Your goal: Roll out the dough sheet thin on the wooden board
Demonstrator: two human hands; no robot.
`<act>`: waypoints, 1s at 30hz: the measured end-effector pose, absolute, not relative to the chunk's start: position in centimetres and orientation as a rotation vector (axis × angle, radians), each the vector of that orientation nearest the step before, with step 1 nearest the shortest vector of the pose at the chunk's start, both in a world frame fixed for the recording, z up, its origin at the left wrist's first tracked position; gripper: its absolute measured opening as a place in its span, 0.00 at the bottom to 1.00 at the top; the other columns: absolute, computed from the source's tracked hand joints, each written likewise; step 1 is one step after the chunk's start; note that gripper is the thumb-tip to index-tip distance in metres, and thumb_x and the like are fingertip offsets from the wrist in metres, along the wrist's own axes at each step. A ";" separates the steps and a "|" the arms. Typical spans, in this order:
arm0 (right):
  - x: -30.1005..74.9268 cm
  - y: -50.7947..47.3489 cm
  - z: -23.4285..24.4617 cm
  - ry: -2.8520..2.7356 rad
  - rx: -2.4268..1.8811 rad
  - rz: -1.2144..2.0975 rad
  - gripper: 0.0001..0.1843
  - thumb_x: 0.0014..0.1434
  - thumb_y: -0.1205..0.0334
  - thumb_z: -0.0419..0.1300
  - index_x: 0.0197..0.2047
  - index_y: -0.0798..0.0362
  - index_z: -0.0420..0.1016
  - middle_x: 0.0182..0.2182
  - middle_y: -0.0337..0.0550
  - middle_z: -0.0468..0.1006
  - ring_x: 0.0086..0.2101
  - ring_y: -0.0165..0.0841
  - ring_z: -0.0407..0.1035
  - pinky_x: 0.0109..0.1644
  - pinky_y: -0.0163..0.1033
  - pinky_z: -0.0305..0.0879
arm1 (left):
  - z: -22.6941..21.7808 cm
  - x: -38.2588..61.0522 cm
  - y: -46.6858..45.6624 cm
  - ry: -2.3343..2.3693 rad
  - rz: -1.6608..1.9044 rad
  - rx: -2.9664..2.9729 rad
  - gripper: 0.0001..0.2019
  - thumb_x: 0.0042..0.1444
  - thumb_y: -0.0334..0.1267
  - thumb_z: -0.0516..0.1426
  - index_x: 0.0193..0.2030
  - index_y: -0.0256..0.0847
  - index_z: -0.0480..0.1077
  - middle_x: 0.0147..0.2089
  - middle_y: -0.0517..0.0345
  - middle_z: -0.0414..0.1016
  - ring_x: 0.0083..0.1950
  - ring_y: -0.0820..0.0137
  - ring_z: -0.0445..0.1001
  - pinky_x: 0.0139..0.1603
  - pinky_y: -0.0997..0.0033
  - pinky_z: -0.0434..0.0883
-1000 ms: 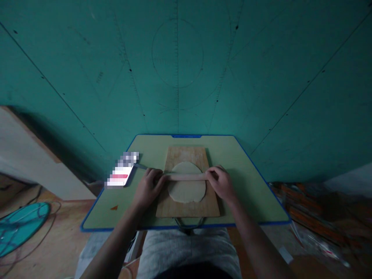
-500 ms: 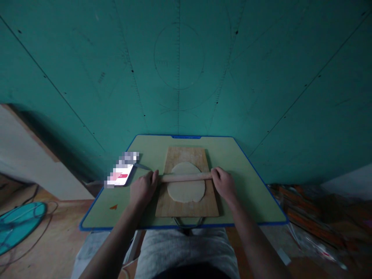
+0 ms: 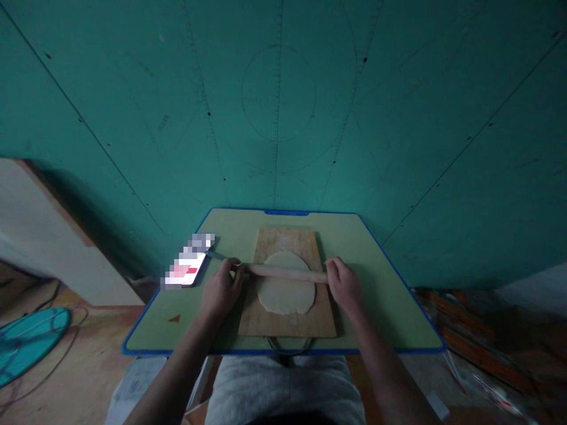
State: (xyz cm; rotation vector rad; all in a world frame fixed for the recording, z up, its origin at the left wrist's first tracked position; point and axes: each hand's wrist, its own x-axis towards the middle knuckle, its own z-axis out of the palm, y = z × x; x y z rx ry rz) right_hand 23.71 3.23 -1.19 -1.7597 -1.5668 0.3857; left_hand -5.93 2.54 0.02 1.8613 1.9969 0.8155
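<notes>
A flat round of pale dough [image 3: 286, 290] lies on a wooden board [image 3: 287, 321] on a small green table with a blue rim [image 3: 381, 277]. A wooden rolling pin [image 3: 287, 273] lies across the dough's far half. My left hand [image 3: 220, 291] is closed on the pin's left end. My right hand [image 3: 343, 284] is closed on its right end. Both forearms reach in from the bottom of the view.
A phone [image 3: 186, 268] with a lit screen lies on the table's left side, with a small grey object beside it. A green wall stands right behind the table. A teal fan grille [image 3: 26, 342] lies on the floor at left; clutter covers the floor at right.
My hands have slid outward along the pin toward its ends, and the pin has rolled slightly away from me on the dough. The view has shifted a little.
</notes>
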 end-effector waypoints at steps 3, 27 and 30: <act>23.7 3.1 -0.8 -1.567 -1.914 0.339 0.18 0.66 0.56 0.45 0.35 0.49 0.74 0.32 0.46 0.80 0.33 0.37 0.72 0.35 0.37 0.57 | 0.5 -5.8 2.5 2.142 0.700 1.850 0.15 0.66 0.46 0.46 0.44 0.43 0.70 0.40 0.51 0.81 0.37 0.62 0.78 0.34 0.70 0.64; 24.1 4.4 -2.3 -1.432 -1.496 0.481 0.21 0.61 0.43 0.49 0.39 0.51 0.73 0.32 0.47 0.80 0.25 0.35 0.72 0.31 0.38 0.66 | 1.0 -5.4 3.0 2.103 0.426 1.955 0.22 0.68 0.45 0.44 0.60 0.40 0.70 0.49 0.42 0.81 0.47 0.55 0.81 0.39 0.67 0.69; 24.2 5.8 -2.2 -1.444 -1.462 0.511 0.19 0.61 0.45 0.51 0.39 0.51 0.73 0.32 0.45 0.80 0.24 0.33 0.71 0.31 0.38 0.68 | 1.2 -5.5 4.5 2.007 0.418 1.965 0.22 0.68 0.47 0.45 0.58 0.40 0.71 0.46 0.42 0.82 0.45 0.56 0.81 0.38 0.68 0.69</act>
